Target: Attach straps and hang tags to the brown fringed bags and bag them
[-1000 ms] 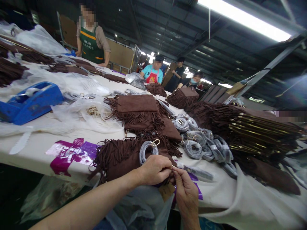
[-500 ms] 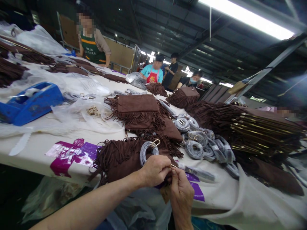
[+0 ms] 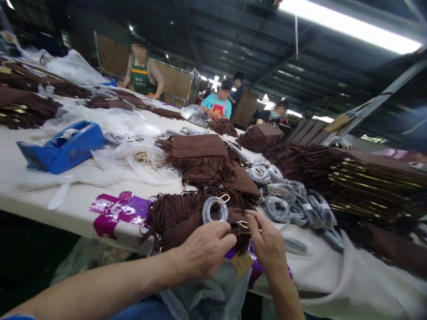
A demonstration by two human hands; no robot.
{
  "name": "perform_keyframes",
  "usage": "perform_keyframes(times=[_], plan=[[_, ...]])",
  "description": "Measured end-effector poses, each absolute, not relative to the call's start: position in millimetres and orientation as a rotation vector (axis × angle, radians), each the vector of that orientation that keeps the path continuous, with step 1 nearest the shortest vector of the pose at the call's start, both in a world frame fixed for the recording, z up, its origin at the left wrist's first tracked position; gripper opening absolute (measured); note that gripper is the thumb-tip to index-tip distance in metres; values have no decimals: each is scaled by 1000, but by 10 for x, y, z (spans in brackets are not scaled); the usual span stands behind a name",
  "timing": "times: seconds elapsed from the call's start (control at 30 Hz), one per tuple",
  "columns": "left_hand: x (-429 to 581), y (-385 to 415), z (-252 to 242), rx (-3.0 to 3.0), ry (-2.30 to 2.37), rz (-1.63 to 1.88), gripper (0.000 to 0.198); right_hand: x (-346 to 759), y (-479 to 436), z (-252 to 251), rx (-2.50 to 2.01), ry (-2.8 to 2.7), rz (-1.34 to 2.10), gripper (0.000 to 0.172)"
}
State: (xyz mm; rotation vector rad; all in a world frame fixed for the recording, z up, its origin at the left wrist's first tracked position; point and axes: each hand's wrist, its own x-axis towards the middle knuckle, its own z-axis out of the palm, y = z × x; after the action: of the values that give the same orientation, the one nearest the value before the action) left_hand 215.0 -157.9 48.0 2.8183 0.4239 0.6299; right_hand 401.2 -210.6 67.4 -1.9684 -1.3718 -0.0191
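A dark brown fringed bag [image 3: 176,231] lies at the table's front edge, with its fringe fanned toward the left. On top of it rests a wrapped grey coiled strap [image 3: 207,210] with a gold clip [image 3: 224,199]. My left hand [image 3: 208,246] is curled closed at the bag's front edge; its fingertips are hidden. Thumb and fingers of my right hand [image 3: 267,238] pinch the bag's right end, beside a small gold clasp [image 3: 243,224]. A tan paper tag [image 3: 241,264] hangs below, between my hands.
More fringed bags [image 3: 200,147] are piled behind, and a tall stack [image 3: 376,186] stands at right. Several wrapped straps [image 3: 276,208] lie beside them. A blue tape dispenser [image 3: 63,149] and clear plastic bags [image 3: 133,160] are at left. Co-workers [image 3: 143,78] are across the table.
My hands have moved apart, the left one leftward and the right one rightward. The gold clasp between them now shows. The whole view has shifted slightly.
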Motion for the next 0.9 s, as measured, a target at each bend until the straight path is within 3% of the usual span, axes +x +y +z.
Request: perform_keyframes(times=[0.17,0.37,0.5,0.57,0.7,0.8,0.9], plan=[[1709,-1647,387,3010,724,343,14,3743,-1582,815,-2254,-1664,142,37],[1700,-1414,460,2924,748,324,9,3945,-1442,934,-2003,-1535,310,42],[1713,-1173,655,2759,859,398,16,4177,-1826,1110,-1841,-1259,332,26],[1721,-1072,760,2726,903,455,18,4179,-2062,1116,-1745,-1124,392,27],[1749,-979,933,2720,909,585,17,3907,-2380,900,-1563,-805,946,35],[1749,-1027,1024,2756,864,662,17,3638,-2394,703,-1596,-747,1402,26],[1712,-1130,1055,2844,789,723,17,3524,-2239,626,-1651,-667,1502,15]])
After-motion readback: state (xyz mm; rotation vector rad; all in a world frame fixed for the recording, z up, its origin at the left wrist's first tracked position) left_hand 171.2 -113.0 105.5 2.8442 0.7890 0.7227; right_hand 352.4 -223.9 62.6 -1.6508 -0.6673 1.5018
